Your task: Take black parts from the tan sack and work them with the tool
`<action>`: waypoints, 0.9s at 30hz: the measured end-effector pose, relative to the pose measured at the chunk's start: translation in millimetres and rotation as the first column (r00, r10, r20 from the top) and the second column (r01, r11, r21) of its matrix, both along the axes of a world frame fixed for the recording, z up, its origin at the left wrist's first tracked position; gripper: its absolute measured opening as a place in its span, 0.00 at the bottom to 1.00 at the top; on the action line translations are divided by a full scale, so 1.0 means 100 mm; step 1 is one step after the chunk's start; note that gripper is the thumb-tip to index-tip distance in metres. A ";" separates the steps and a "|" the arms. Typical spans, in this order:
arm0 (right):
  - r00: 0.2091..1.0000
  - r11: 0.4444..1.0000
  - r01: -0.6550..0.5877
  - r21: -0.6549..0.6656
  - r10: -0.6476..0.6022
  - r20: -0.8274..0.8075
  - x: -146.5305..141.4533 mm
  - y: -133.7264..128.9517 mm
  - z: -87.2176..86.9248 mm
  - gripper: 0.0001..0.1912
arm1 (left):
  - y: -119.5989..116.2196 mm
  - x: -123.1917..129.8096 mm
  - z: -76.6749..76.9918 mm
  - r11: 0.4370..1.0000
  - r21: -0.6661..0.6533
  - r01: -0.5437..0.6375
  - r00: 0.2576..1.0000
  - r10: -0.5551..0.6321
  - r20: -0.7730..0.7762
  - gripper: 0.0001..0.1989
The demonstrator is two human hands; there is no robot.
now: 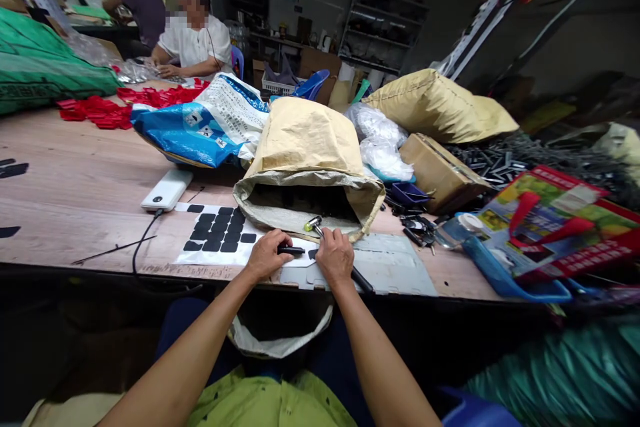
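Note:
My left hand [267,257] is closed on a short black cylindrical piece [293,250], its end pointing right above the table edge. In my right hand [335,256] is a small hammer [313,223] with a metal and yellow-green head; its black handle sticks out below the hand. Under both hands lies a grey plate [400,267]. A white sheet [240,257] with rows of black rounded pads [215,235] reaches beneath my left hand. Just beyond, a tan paper sack [313,137] lies with its dark mouth facing me.
A white power bank [167,189] with a cable sits left. Behind are a blue-white bag [210,121] and red pieces [103,111]. On the right stand a cardboard box [437,170], a blue tray [515,283] and a colourful bag [560,223]. Two people sit at the back left.

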State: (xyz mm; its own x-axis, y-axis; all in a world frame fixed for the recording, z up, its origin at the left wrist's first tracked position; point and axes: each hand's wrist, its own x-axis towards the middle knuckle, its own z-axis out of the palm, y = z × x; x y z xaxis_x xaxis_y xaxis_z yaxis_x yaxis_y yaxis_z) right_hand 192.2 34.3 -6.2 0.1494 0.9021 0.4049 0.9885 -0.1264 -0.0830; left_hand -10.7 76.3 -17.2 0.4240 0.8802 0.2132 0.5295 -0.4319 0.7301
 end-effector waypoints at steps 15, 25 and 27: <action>1.000 0.999 0.011 -0.041 -0.012 -0.011 0.00 0.02 0.00 0.09 | -0.57 -0.17 0.46 0.825 -0.478 0.302 0.950 -0.222 0.218 0.19; 0.999 0.999 0.009 -0.033 -0.010 -0.030 0.00 0.01 0.00 0.08 | -0.92 -0.25 -0.46 0.873 -0.454 -0.177 0.746 -0.182 -0.640 0.13; 1.000 1.000 0.010 -0.027 -0.011 -0.026 0.00 0.01 -0.01 0.08 | -0.91 -0.23 -0.52 0.866 -0.459 -0.198 0.683 -0.214 -0.698 0.15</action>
